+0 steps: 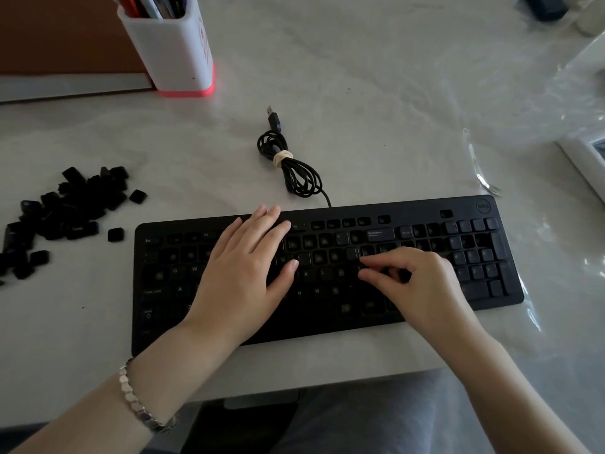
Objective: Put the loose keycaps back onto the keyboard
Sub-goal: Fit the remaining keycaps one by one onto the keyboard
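Pale marbled worktop (360, 93) fills the view, seen from above my own forearms. A black keyboard (157, 322) lies across it just in front of me. Some keys are seated and many sockets are bare.

My left hand (242, 273) lies flat on the middle of the keyboard, fingers straight, grip apart and holding nothing. I judge it is there to steady the board while the other hand works. My right hand (419, 283) sits over the right end of the letter block with its fingers curled, thumb and forefinger drawn close together. Dark against dark, I cannot tell whether that grip holds a keycap.

The loose keycaps (65, 208) lie heaped on the worktop, well to the left of the keyboard. One stray cap (115, 234) sits just beside the keyboard's left edge. I judge the heap is within my left arm's reach.

The keyboard's cable (294, 168) is coiled, tied and unplugged behind the board. At the back left a white pen holder (173, 50) with a pink base stands upright, holding pens (147, 4). A clear plastic sheet (523, 126) lies over the worktop at the right.
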A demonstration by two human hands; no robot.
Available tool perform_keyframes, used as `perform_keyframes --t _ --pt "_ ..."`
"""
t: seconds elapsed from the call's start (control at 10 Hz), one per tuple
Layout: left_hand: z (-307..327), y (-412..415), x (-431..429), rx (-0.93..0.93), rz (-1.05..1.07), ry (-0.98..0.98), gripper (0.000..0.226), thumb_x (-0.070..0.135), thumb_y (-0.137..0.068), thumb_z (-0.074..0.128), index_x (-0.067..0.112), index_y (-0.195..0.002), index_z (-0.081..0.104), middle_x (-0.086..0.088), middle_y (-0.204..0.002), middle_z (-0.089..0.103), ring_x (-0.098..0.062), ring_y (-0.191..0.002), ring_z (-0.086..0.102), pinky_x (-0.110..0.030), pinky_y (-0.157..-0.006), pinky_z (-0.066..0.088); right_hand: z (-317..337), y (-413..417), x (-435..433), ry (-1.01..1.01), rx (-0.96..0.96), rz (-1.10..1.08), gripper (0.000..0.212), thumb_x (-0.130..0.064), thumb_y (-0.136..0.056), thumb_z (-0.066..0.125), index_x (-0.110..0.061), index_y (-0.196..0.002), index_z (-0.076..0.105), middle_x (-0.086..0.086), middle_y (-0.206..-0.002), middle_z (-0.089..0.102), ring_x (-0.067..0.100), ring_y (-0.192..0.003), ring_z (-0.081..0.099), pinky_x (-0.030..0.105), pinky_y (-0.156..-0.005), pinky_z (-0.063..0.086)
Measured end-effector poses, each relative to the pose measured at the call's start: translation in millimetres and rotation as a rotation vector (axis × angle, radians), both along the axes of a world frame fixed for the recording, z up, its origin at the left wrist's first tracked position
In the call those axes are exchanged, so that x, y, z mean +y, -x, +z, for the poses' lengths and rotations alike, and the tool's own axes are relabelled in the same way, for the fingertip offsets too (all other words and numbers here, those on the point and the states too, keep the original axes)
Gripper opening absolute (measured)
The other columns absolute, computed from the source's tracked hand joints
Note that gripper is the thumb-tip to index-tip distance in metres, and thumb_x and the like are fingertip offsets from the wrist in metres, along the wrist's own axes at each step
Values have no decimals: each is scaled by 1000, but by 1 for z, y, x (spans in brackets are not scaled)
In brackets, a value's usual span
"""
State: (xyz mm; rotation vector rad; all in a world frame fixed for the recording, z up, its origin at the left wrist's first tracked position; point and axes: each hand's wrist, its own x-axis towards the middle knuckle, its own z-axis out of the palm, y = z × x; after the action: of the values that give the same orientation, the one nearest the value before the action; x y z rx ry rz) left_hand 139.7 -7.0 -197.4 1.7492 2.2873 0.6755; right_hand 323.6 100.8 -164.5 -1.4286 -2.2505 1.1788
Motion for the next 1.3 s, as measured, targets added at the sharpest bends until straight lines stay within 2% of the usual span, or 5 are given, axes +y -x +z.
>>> perform_keyframes --t 0.5,0.6,0.8,1.2,1.3 --pt "1 0 0 11 -3 11 51 36 -90 41 6 -128 55 -10 -140 48 -17 -134 33 -29 -113 16 1 4 -6 -33 26 -40 18 -20 -76 74 -35 -73 65 -11 -61 53 -5 -63 50 6 -59 41" --pt "1 -1 1 17 6 12 50 36 -90 41 5 -126 56 -11 -139 50 -20 -133 37 -30 -113 18 4 -1 -1 40 94 -79 18 -17 -81 69 -33 -75 63 -5 -70 62 3 -70 56 10 -62 46" --pt "3 -4 4 64 39 6 48 34 -88 41 4 -119 61 -13 -130 56 -26 -126 46 -33 -110 24 11 -31 47 -2 199 -254 24 -5 -83 65 -28 -78 60 -9 -73 64 -7 -60 58 5 -58 43" --pt "3 -6 13 106 71 -38 46 33 -85 41 4 -112 64 -13 -118 60 -21 -114 43 -44 -97 41 9 -34 80 0 -54 18 23 -14 -81 69 -35 -74 65 -7 -73 66 13 -69 54 21 -67 42" --pt "1 -6 12 109 67 -35 47 33 -86 40 3 -113 64 -14 -118 59 -22 -114 45 -45 -97 42 8 -33 82 -35 -83 23 20 -16 -80 70 -34 -73 66 -9 -71 64 8 -65 52 8 -59 38"
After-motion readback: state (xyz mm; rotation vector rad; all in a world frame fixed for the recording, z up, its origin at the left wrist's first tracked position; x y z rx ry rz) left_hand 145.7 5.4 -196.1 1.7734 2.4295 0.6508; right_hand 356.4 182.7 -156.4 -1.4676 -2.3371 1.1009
